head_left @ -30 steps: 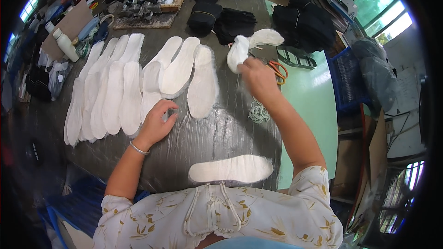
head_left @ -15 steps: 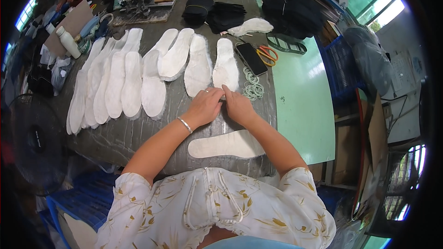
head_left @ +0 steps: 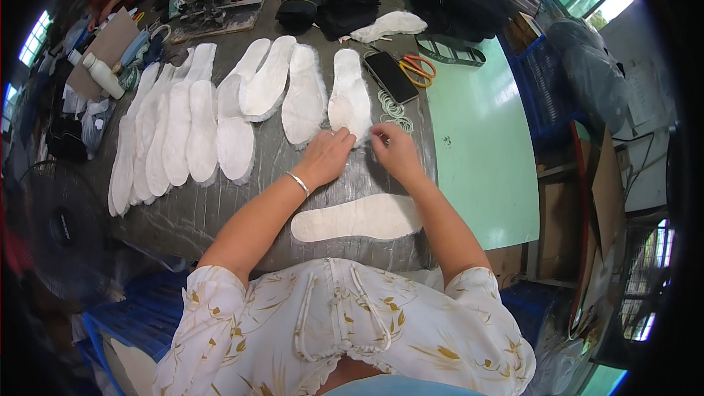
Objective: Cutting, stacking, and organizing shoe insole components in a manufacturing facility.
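A white fleecy insole (head_left: 349, 99) lies sole-shaped and upright on the dark table, straight ahead of me. My left hand (head_left: 330, 155) has its fingers closed at the near end of this insole, a silver bangle on the wrist. My right hand (head_left: 397, 152) is just right of that end, a little apart from it; thumb and fingertips are drawn together, and whatever may be between them is too small to make out. Closer to me, a plain cream insole (head_left: 352, 218) lies crosswise, its right end beside my right forearm.
Several more fleecy insoles (head_left: 176, 132) overlap in a row at left. Beyond my right hand are green rings (head_left: 394, 110), a phone (head_left: 391, 77) and orange-handled scissors (head_left: 418, 71). Black stacked pieces (head_left: 348, 13) stand at the back. A fan (head_left: 62, 227) is at far left.
My right hand has come away from the insole's near end, to the right of my left hand. My left hand stays at that end. The whole view has shifted slightly.
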Available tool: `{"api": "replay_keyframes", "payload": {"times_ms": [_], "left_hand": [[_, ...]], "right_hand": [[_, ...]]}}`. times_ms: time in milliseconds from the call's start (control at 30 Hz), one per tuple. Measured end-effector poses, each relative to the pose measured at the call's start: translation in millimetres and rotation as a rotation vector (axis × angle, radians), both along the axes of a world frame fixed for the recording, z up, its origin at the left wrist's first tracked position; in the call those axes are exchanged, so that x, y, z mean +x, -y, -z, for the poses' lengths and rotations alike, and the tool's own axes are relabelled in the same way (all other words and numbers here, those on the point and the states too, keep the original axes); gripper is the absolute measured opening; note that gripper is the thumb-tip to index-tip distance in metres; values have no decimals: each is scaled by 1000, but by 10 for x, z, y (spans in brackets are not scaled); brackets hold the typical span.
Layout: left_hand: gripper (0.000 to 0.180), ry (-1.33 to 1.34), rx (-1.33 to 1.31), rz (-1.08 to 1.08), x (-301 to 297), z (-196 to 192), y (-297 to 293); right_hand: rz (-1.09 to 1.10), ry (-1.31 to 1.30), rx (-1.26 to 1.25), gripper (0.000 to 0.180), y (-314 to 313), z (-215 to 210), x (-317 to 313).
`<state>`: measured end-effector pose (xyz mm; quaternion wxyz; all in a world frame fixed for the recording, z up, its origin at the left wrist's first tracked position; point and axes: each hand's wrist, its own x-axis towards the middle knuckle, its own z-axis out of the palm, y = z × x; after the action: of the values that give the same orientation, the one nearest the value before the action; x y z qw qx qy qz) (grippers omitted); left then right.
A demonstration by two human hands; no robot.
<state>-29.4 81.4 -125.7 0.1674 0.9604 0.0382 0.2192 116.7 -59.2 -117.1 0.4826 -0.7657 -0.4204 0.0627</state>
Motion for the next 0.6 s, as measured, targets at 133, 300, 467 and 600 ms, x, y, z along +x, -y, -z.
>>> {"api": "replay_keyframes", "payload": {"times_ms": [133,300,467,600], "left_hand": [[20,-34,71,34,-30,12,-67],[41,-1,23,20,-103,-117,5],[35,64,66,48,-159,84,-107],[20,13,-42,5,-151,87,-12]], "right_hand": [[-119,239,-226,13,-44,38,-133],[-87,310,-309,12,-54,132,-78],[-16,161,-340,15,-41,92,-4],[9,50,-342,15,-26,-63,-123]]}}
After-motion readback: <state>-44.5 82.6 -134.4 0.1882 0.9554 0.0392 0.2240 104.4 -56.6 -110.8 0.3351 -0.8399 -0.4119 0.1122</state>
